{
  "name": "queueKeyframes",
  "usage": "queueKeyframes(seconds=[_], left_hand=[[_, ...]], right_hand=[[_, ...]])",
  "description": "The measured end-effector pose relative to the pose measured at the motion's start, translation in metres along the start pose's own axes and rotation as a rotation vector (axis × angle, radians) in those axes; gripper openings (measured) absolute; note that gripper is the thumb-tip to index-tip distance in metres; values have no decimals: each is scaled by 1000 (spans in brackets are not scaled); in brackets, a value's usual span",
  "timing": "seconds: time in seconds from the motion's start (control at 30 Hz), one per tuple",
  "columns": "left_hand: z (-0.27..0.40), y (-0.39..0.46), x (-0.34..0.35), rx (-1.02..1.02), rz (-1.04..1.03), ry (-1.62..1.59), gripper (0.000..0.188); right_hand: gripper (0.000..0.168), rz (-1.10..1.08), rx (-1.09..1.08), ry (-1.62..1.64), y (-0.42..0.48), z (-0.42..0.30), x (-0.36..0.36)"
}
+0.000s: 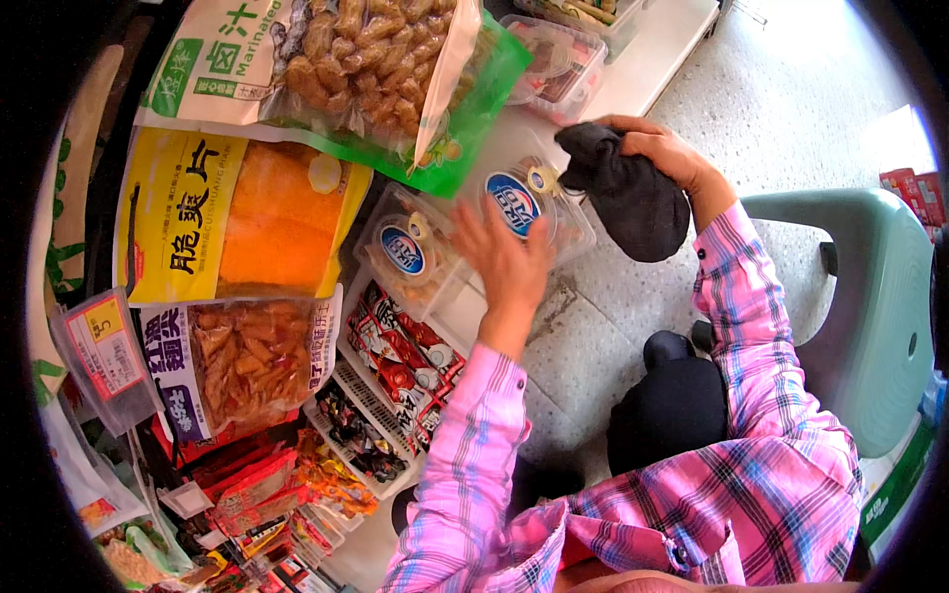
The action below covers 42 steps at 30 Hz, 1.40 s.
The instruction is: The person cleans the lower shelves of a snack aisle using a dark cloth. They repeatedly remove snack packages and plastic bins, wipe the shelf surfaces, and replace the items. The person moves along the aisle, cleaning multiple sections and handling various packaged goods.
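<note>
My right hand (660,152) grips a bunched black cloth (641,200), which hangs down over the floor. Over the clear plastic food tubs is my left hand (511,263), fingers spread and slightly blurred, holding nothing; whether it touches a lid cannot be told. One tub with a blue oval label (567,215) lies between the two hands, and a similar tub (404,252) is just left of my left hand. A large bag of marinated peanuts (371,67) with a green edge is above them.
Packaged snacks hang at the left, including a yellow bag (278,215) and a purple-and-white bag (252,363) beside a price tag (104,345). White baskets (371,400) hold small packets. A green plastic chair (882,319) stands at the right on the speckled floor (578,363). Another tub (567,67) sits on a white shelf.
</note>
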<state>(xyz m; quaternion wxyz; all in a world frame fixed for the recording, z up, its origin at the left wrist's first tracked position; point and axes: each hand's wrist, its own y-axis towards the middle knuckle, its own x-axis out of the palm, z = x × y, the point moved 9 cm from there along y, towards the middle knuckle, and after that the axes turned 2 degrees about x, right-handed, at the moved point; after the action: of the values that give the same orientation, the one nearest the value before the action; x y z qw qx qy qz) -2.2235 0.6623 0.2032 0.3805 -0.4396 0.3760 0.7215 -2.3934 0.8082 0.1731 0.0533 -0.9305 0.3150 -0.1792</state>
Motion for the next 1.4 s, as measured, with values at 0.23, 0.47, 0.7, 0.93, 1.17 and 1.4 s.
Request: queueKeyframes(seconds=[0.23,0.47,0.7,0.93,1.17,1.4], left_hand=[[-55,-46,8,-255,173,-628,64],[-104,-62,47,-595,85,-871,49],[-89,-56,37,-642,106,-1051,54],[-102,-46,52,-671,-30,-1156,59],[-97,-40,61,-624,16,-997,65],[-57,-42,58,-645,-156,-1109,57]], right_hand=[[41,-181,-481,-1386,-6,-46,189],[41,-264,-510,-1618,22,10,214],[33,170,-441,-1711,82,0,181],[29,520,-444,-1673,94,-20,150],[29,75,-440,-1652,70,-2,177],[31,396,-35,-1557,56,-21,45]])
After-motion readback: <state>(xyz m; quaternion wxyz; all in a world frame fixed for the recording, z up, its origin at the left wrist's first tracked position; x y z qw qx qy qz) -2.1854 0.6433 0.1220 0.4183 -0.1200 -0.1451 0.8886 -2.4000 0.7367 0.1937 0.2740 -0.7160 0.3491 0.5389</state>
